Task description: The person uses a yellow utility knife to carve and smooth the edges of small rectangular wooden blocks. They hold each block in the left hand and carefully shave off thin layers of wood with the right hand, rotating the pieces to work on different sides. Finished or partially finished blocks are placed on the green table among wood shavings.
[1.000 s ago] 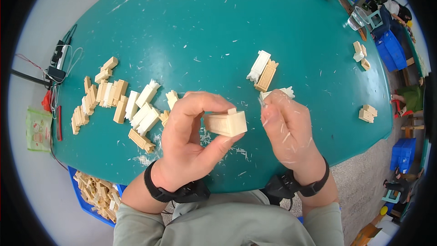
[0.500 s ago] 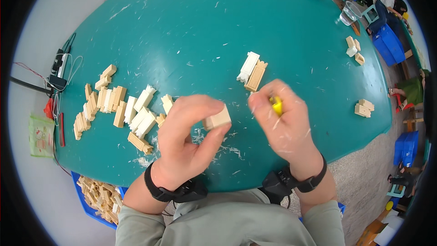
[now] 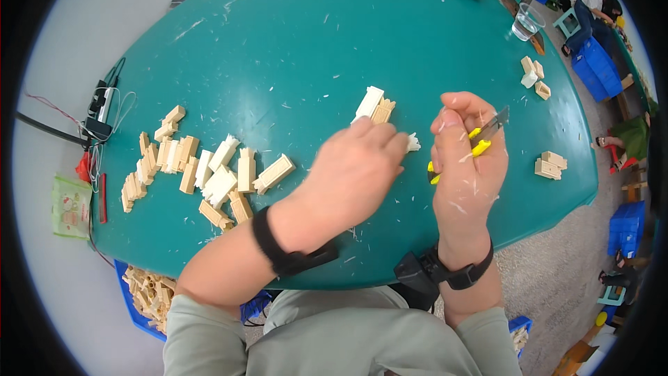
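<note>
My left hand [image 3: 358, 170] reaches across the middle of the table, back of the hand up and fingers curled. The pale notched end of a carved wooden block [image 3: 414, 143] sticks out past its fingertips; the hand hides the rest. Just beyond the knuckles lie a whitish block [image 3: 369, 102] and a tan carved block [image 3: 383, 111], side by side and partly covered by the hand. To the right, my right hand [image 3: 465, 160] is closed around a yellow utility knife [image 3: 480, 147]. Its bare blade [image 3: 496, 121] points up and away to the right. Wood shavings cling to this hand.
Several carved blocks [image 3: 221, 184] cluster on the green table [image 3: 292, 49] at left. Smaller groups of blocks [image 3: 550, 166] lie at right, near a water cup [image 3: 527, 22]. A blue bin of wooden pieces [image 3: 142, 306] stands below the table's left edge.
My left hand has turned palm down and moved right with the block, toward the pair of blocks. My right hand has shifted right and rotated, bringing the knife blade into view.
</note>
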### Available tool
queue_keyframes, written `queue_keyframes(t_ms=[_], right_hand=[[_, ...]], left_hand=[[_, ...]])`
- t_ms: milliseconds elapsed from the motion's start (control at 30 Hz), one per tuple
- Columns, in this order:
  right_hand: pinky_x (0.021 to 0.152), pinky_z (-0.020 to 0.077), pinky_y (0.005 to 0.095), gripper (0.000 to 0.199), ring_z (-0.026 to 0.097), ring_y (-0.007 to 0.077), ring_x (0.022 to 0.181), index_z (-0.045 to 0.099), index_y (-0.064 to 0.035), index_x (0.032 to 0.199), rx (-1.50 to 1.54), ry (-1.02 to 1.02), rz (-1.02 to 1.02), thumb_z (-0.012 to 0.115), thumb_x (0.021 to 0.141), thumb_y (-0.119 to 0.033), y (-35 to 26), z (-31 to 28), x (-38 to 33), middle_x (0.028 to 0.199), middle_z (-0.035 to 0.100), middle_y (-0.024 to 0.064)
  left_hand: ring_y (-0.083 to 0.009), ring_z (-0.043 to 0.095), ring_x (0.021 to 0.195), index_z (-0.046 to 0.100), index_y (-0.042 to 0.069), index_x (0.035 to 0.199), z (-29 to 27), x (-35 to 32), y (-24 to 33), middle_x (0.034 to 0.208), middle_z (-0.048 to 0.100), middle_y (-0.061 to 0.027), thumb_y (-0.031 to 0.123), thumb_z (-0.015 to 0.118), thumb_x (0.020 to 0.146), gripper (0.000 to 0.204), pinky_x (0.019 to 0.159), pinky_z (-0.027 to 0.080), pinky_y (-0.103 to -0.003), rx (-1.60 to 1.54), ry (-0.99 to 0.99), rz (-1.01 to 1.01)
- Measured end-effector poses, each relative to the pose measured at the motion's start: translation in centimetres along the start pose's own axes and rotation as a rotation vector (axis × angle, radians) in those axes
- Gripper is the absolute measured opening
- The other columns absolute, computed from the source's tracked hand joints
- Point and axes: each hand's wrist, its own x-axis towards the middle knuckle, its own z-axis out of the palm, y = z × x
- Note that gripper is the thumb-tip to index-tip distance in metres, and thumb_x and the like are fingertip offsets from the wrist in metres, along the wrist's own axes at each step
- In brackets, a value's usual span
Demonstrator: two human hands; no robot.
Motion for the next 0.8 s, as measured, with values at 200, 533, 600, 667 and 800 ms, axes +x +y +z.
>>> queue_keyframes(t_ms=[200,533,600,667,800], right_hand=[[0.062,0.0380,0.0171,0.009,0.045,0.0027,0.071,0.054,-0.0017,0.096,0.076,-0.033,-0.011,0.051,0.087,0.001,0.0,0.0,0.0,0.083,0.053,-0.0008],[0.058,0.0402,0.0206,0.015,0.046,0.0061,0.064,0.056,-0.0018,0.092,-0.041,-0.522,0.117,0.063,0.083,-0.011,1.0,2.0,-2.0,0.073,0.053,0.0010],[0.059,0.0410,0.0216,0.021,0.046,0.0078,0.064,0.056,-0.0018,0.094,-0.039,-0.618,0.152,0.066,0.081,-0.015,1.0,2.4,-2.1,0.073,0.053,0.0017],[0.060,0.0412,0.0220,0.028,0.046,0.0089,0.066,0.054,-0.0022,0.098,-0.059,-0.694,0.215,0.068,0.080,-0.018,0.8,2.5,-2.1,0.074,0.053,0.0026],[0.059,0.0404,0.0221,0.036,0.046,0.0090,0.066,0.050,-0.0019,0.102,-0.030,-0.639,0.112,0.067,0.082,-0.027,2.0,2.8,-2.9,0.074,0.051,0.0029]], left_hand=[[-0.0238,0.056,0.078,0.055,0.003,0.107,0.6,0.6,-1.2,0.088,0.061,-0.0073,0.002,0.067,0.070,0.039,0.066,0.047,-0.033,-0.115,0.084,-0.106],[-0.0128,0.061,0.084,0.044,0.003,0.119,-4.1,-6.2,-1.9,0.093,0.062,-0.0075,-0.001,0.061,0.083,0.040,0.074,0.049,-0.026,-1.321,0.251,-0.350],[-0.0127,0.061,0.084,0.045,0.003,0.115,-4.2,-6.8,-2.0,0.093,0.061,-0.0064,-0.002,0.061,0.082,0.037,0.074,0.049,-0.026,-1.354,0.308,-0.317],[-0.0122,0.060,0.084,0.046,0.003,0.111,-3.9,-7.2,-2.0,0.092,0.060,-0.0055,-0.003,0.062,0.081,0.035,0.073,0.049,-0.026,-1.388,0.375,-0.303],[-0.0102,0.060,0.083,0.049,0.003,0.103,-3.2,-7.8,-2.6,0.092,0.058,-0.0045,-0.004,0.065,0.079,0.030,0.070,0.050,-0.024,-1.268,0.461,-0.310]])
